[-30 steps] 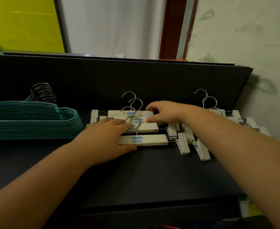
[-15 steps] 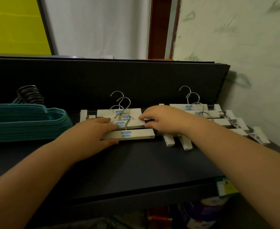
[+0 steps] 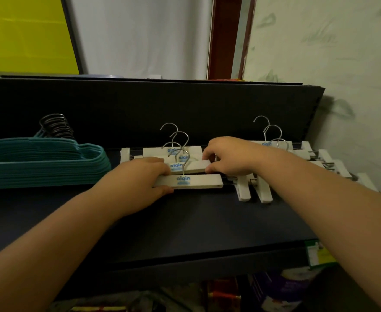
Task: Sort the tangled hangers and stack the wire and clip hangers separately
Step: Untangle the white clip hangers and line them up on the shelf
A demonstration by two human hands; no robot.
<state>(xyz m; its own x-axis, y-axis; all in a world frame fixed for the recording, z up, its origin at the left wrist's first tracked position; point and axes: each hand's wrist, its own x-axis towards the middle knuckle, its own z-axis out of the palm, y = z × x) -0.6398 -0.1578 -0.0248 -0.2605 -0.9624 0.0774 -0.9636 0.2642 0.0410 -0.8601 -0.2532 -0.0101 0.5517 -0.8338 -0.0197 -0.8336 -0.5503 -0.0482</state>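
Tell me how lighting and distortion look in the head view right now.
Head view: dim overall; the dark shelf swallows detail, the white clip hangers stay readable, the yellow panel is brightest; wide-angle bending stretches both forearms at the edges; bottom clutter is murky.

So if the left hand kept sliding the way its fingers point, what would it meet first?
The left hand points right along the white clip hangers it grips. Going straight on, it would probably meet the right hand first, at the bars' other end, though depth is hard to judge.
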